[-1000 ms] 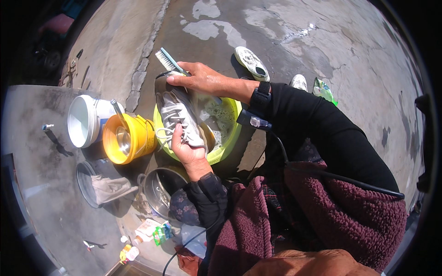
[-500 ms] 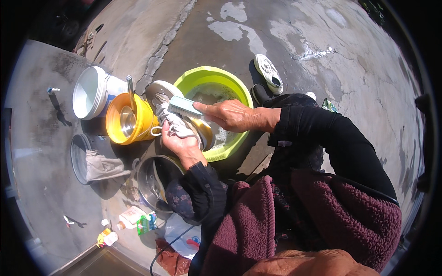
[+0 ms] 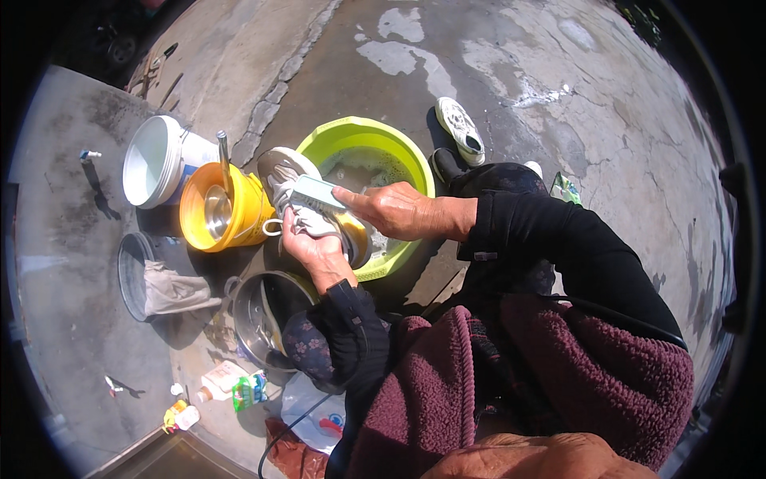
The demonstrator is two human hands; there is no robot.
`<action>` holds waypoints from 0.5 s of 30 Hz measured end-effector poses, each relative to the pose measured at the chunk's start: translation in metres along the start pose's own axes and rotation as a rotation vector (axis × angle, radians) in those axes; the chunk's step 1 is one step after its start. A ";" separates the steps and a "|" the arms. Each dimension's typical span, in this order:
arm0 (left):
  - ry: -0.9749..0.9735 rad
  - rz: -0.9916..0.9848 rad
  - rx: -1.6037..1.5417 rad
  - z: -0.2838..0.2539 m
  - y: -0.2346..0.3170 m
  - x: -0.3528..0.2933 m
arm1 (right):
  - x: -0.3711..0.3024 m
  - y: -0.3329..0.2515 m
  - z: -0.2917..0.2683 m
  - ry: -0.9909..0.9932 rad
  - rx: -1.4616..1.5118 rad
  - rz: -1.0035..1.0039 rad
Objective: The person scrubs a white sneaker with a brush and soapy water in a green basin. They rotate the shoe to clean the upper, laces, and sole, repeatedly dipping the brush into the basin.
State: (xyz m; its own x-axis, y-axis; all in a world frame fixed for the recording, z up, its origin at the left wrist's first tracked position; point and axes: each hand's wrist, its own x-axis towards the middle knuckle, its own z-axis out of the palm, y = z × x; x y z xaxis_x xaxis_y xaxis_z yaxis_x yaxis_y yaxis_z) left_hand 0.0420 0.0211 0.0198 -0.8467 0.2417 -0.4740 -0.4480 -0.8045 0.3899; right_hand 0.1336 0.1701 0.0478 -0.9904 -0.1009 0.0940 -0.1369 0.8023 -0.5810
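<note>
From my seat, the shoe (image 3: 317, 224) shows as a pale lace-up: brownish-grey toe, white sole edge, white laces with one loose loop dangling toward nine o'clock, and a yellow patch near the heel. I have it held up at about ten o'clock in my view, over the eight-to-nine-o'clock side of the lime-green basin (image 3: 351, 130) and its sudsy water (image 3: 379, 164). My left hand (image 3: 317, 254) is clamped on it from the heel side, thumb at the laces. My right hand (image 3: 399, 209) has its fingers closed round the pale blue-green brush (image 3: 314, 191), bristles facing down on the laces. A second ago that brush stuck out past the toe, clear of the laces, with my right hand at the toe end; since half a second ago, both have barely shifted. The shoe's long axis runs slantwise, toe toward half past ten, heel toward half past four
</note>
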 end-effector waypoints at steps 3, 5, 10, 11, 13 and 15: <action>0.071 0.044 0.032 -0.002 -0.006 0.002 | 0.006 0.003 -0.001 0.056 -0.048 0.001; -0.019 0.008 0.015 -0.003 -0.017 -0.001 | 0.015 0.009 -0.004 0.301 -0.136 -0.040; -0.080 0.038 0.061 -0.001 -0.003 -0.003 | 0.006 0.006 0.000 0.173 -0.044 -0.074; -0.034 0.049 0.048 -0.002 0.000 -0.002 | 0.002 0.004 0.002 0.106 0.025 -0.068; -0.005 0.050 0.054 -0.004 0.000 -0.002 | 0.000 0.003 0.001 -0.002 -0.028 -0.059; 0.007 0.027 0.066 -0.005 -0.010 -0.002 | 0.005 0.004 -0.003 0.067 -0.071 -0.008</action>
State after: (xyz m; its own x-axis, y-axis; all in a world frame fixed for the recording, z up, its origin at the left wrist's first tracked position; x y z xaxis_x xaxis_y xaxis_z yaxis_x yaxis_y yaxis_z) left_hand 0.0496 0.0254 0.0127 -0.8571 0.2164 -0.4675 -0.4429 -0.7731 0.4542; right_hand 0.1279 0.1746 0.0480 -0.9857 -0.0702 0.1535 -0.1411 0.8416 -0.5213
